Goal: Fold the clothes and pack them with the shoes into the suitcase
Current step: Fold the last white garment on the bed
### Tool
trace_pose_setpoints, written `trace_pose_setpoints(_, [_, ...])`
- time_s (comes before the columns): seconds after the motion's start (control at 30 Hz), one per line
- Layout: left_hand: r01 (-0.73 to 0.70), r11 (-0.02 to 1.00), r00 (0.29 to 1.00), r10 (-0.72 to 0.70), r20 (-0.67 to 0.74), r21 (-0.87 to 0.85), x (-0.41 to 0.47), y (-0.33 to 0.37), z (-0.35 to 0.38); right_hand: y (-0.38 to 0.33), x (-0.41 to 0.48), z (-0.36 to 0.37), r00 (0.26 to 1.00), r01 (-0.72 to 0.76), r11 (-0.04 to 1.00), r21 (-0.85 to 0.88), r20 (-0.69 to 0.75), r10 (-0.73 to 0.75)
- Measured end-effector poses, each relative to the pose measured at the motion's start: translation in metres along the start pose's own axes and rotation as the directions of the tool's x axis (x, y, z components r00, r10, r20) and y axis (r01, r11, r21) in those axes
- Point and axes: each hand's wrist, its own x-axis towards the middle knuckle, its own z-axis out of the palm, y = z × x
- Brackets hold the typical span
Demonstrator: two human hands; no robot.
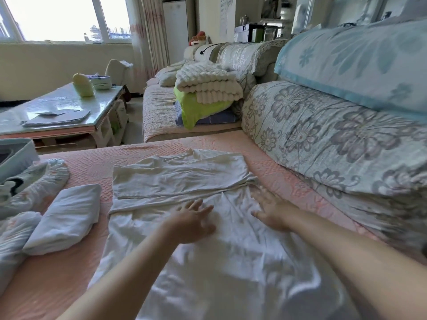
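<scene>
A white garment (184, 179) lies spread on the pink sofa seat, its sleeves folded across the upper part. My left hand (191, 220) is flat on the cloth near its middle, fingers spread. My right hand (270, 211) lies flat on the cloth to the right, fingers straight and blurred. A folded white piece (67, 218) sits to the left. Patterned light clothes (34, 183) lie piled further left. At the left edge a light blue suitcase (18, 155) shows only a corner. No shoes are in view.
Grey floral cushions (335, 139) line the right side. A stack of folded blankets (208, 88) sits on the far sofa seat. A glass coffee table (57, 112) with papers and a bowl stands at the left back.
</scene>
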Motion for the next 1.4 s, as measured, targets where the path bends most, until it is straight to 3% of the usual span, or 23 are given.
trace_pose_setpoints(0.13, [-0.142, 0.989, 0.989, 0.141, -0.043, -0.029, -0.02, 0.062, 0.013, 0.013, -0.053, 0.005, 0.998, 0.029, 1.0, 0.009, -0.05, -0.029])
trace_pose_setpoints(0.33, [-0.174, 0.985, 0.985, 0.174, -0.013, -0.006, -0.038, 0.131, 0.034, 0.034, -0.104, 0.016, 0.99, -0.13, 0.989, -0.072, 0.046, 0.134])
trace_pose_setpoints(0.47, [-0.193, 0.981, 0.981, 0.193, -0.028, 0.007, -0.049, 0.153, 0.04, 0.036, -0.128, 0.016, 0.999, -0.018, 0.997, 0.071, 0.034, 0.016])
trace_pose_setpoints(0.6, [-0.216, 0.976, 0.96, 0.213, -0.18, -0.001, -0.062, 0.162, 0.034, 0.024, -0.132, 0.005, 0.995, 0.081, 0.963, 0.258, 0.036, -0.094])
trace_pose_setpoints(0.7, [-0.151, 0.989, 0.936, 0.142, -0.322, -0.002, -0.071, 0.162, 0.03, 0.013, -0.129, -0.01, 0.992, 0.113, 0.863, 0.493, -0.001, -0.129])
trace_pose_setpoints(0.8, [-0.06, 0.968, 0.954, -0.016, -0.299, -0.243, -0.073, 0.156, 0.018, 0.001, -0.121, -0.023, 0.994, 0.097, 0.694, 0.713, -0.036, -0.101])
trace_pose_setpoints(0.9, [-0.007, 0.824, 0.973, -0.124, -0.193, -0.566, -0.064, 0.141, 0.011, -0.011, -0.108, -0.032, 0.989, 0.092, 0.538, 0.838, -0.013, -0.148])
trace_pose_setpoints(0.97, [0.018, 0.727, 0.985, -0.131, -0.113, -0.687, -0.053, 0.124, 0.008, -0.015, -0.097, -0.032, 0.982, 0.106, 0.482, 0.87, -0.016, -0.188])
trace_pose_setpoints(1.03, [0.081, 0.72, 0.979, -0.188, -0.082, -0.689, -0.045, 0.107, 0.001, -0.017, -0.083, -0.033, 0.982, 0.103, 0.444, 0.89, -0.019, -0.19])
trace_pose_setpoints(1.13, [0.139, 0.805, 0.877, -0.37, -0.305, -0.576, -0.029, 0.079, -0.022, -0.02, -0.061, -0.037, 0.987, 0.132, 0.412, 0.901, -0.08, -0.142])
trace_pose_setpoints(1.2, [0.09, 0.744, 0.814, -0.438, -0.381, -0.662, -0.019, 0.068, -0.035, -0.023, -0.045, -0.04, 0.987, 0.153, 0.434, 0.888, -0.12, -0.102])
trace_pose_setpoints(1.27, [0.052, 0.734, 0.843, -0.396, -0.364, -0.678, -0.013, 0.061, -0.04, -0.026, -0.033, -0.041, 0.988, 0.151, 0.57, 0.808, -0.134, -0.071])
trace_pose_setpoints(1.4, [0.113, 0.954, 0.976, -0.159, -0.151, -0.276, -0.031, 0.059, -0.021, -0.031, -0.023, -0.037, 0.983, 0.185, 0.915, 0.358, -0.071, -0.171])
